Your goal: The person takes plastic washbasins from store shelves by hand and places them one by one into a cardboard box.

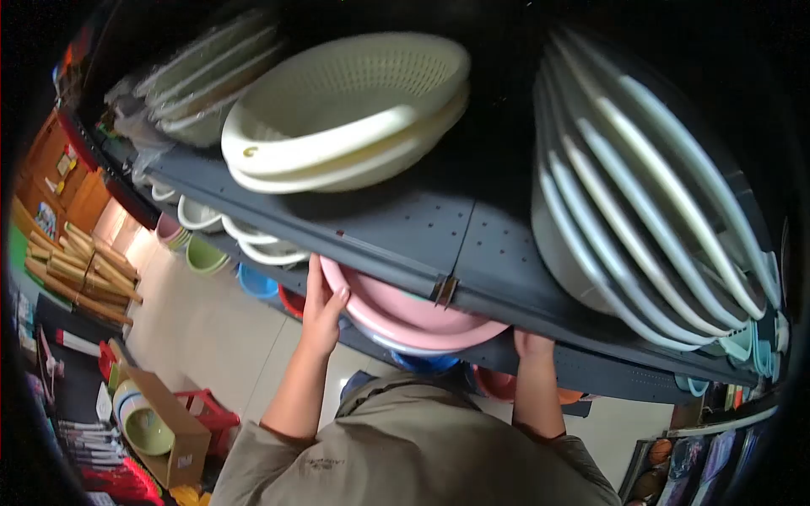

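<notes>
A pink plastic basin (422, 316) is partly under the edge of a dark grey shelf, with a pale basin rim (396, 344) showing just beneath it. My left hand (325, 308) grips the basin's left rim, thumb on the near side and fingers along the outside. At the basin's right end, my right hand (533, 344) is closed against the side, its fingertips hidden by the shelf edge. Above them, two stacked cream colanders (346, 110) sit on the upper shelf (405, 223).
Large nested basins (624, 211) lean on the upper shelf at right. Wrapped bowls (211, 76) stand at upper left. White basins (261, 244) and a green one (205, 255) are on lower levels. A cardboard box (190, 447) and red stool (211, 413) are at lower left.
</notes>
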A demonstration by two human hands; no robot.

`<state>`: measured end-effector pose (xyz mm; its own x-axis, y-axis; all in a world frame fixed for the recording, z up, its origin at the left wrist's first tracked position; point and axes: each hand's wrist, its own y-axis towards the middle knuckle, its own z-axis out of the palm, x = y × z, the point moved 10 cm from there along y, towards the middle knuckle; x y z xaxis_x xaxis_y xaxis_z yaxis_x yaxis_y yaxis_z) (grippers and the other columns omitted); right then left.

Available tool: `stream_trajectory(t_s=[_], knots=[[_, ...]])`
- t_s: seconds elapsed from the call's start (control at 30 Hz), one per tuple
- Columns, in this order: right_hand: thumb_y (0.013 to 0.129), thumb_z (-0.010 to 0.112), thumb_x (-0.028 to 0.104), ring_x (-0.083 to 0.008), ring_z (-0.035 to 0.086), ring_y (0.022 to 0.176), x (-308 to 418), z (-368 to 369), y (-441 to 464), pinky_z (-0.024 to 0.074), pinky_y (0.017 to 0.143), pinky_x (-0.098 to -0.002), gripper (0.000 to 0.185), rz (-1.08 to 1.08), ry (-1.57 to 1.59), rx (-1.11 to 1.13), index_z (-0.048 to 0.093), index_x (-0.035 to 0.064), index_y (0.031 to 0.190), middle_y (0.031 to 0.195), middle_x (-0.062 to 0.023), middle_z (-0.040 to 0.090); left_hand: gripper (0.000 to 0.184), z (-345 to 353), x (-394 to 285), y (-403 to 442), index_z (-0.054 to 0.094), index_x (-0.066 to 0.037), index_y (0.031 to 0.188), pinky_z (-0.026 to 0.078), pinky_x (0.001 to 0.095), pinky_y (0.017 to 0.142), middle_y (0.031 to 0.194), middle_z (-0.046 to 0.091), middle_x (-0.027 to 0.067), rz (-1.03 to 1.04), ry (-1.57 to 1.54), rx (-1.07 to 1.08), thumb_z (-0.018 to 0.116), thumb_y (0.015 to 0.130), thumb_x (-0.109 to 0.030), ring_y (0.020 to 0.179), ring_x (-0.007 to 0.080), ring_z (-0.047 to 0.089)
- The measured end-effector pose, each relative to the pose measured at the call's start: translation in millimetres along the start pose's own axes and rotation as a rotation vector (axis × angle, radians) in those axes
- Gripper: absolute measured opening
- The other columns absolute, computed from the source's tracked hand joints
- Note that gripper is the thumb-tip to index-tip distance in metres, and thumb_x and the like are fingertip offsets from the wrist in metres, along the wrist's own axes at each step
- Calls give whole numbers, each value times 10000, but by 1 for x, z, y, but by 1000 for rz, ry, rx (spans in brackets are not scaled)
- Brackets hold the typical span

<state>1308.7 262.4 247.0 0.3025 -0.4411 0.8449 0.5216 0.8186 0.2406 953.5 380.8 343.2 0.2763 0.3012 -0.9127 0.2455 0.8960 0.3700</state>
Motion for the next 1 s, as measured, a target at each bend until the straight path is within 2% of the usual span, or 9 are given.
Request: stream_trajectory(t_s=[0.1,0.3,0.37,0.43,0.5,0.53,0.67,0.8,1.0], knots=[[937,475,395,-289,409,1273,8,0,-2,296,1092,-426,575,11,352,-17,411,2,1352,1386,-157,431,904,-3,2,-2,79,17,1471,132,353,1132,1519,177,155,-5,-121,6,613,836,-344,1406,263,172],[917,477,454,-337,463,1225,35,18,-4,337,1060,-481,583,-80,320,-6,456,64,1350,1355,-147,476,1048,-1,-11,-7,87,-17,1475,171,405,1130,1511,191,149,-13,-145,-17,657,754,-520,1395,282,204],[925,458,452,-334,411,1273,41,29,-4,305,1084,-474,624,-93,382,132,395,20,1372,1401,-187,405,1091,-3,-21,-10,68,-26,1478,149,412,1138,1522,150,156,24,-79,-20,671,725,-537,1406,295,174],[946,401,449,-348,390,1284,29,14,-4,291,1096,-469,648,-74,379,113,345,-32,1376,1404,-208,388,1098,-17,-18,-20,44,-32,1479,141,422,1140,1525,121,171,32,-52,5,679,724,-512,1413,304,150],[983,341,379,-302,429,1245,15,-3,-10,282,1092,-421,556,-68,250,55,396,-45,1338,1387,-155,429,1046,-25,-26,-36,15,-21,1480,136,403,1132,1530,122,148,96,-59,84,688,772,-397,1410,286,159],[991,351,345,-286,459,1188,1,-7,-10,331,1055,-390,511,30,485,16,409,-38,1323,1347,-139,463,1042,-31,-28,-44,11,-18,1478,130,413,1130,1528,117,155,98,-61,103,698,768,-347,1410,291,156],[990,378,302,-260,487,1133,-4,42,-36,383,1006,-372,455,116,249,-131,430,-23,1304,1306,-123,492,1042,-65,-31,-81,11,-37,1481,132,438,1123,1521,72,167,177,56,167,721,730,-176,1415,305,122],[988,378,307,-258,474,1154,-15,93,-52,374,1016,-372,463,95,214,-88,413,-14,1319,1325,-124,475,1044,-92,-38,-115,36,-173,1497,148,475,1105,1512,74,183,254,73,145,712,706,-87,1399,349,128],[985,379,315,-255,455,1187,-25,154,-112,361,1031,-373,478,75,171,-50,389,-2,1342,1352,-126,449,1010,-146,-82,-150,63,-185,1487,170,479,1088,1493,159,198,309,141,250,708,714,-108,1380,370,171]])
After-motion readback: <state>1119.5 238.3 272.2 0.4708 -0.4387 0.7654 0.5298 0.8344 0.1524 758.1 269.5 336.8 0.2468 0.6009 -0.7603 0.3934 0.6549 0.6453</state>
